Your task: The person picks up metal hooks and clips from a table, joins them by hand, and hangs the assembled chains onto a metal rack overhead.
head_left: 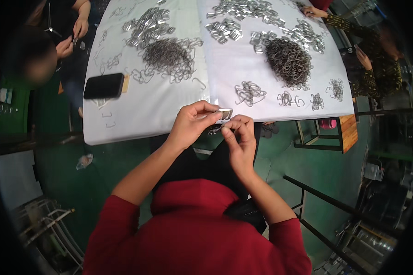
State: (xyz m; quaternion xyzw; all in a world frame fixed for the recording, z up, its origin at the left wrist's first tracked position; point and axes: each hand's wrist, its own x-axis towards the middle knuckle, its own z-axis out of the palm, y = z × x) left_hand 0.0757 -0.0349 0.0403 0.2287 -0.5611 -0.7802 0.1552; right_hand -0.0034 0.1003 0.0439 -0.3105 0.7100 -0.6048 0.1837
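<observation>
My left hand (191, 123) pinches a small shiny metal buckle (226, 112) between thumb and fingertips, just over the table's near edge. Close beside it on the right, my right hand (241, 144) has thumb and fingers pressed together near the buckle's lower side. Whatever those fingers hold is too small to make out. Below the fingertips shows a dark cluster of small metal bits (214, 130), partly hidden by the hands. Ahead on the white-covered table (147, 112) lie a tangled heap of bent wire hooks (167, 57) and a pile of shiny buckles (149, 27).
A black phone (103, 86) lies at the table's left. To the right are a dense wire-hook heap (289, 63), smaller hook clusters (250, 93) and more buckles (224, 30). One person's hands (80, 27) work at far left, another's (314, 12) at far right. A wooden stool (348, 133) stands right.
</observation>
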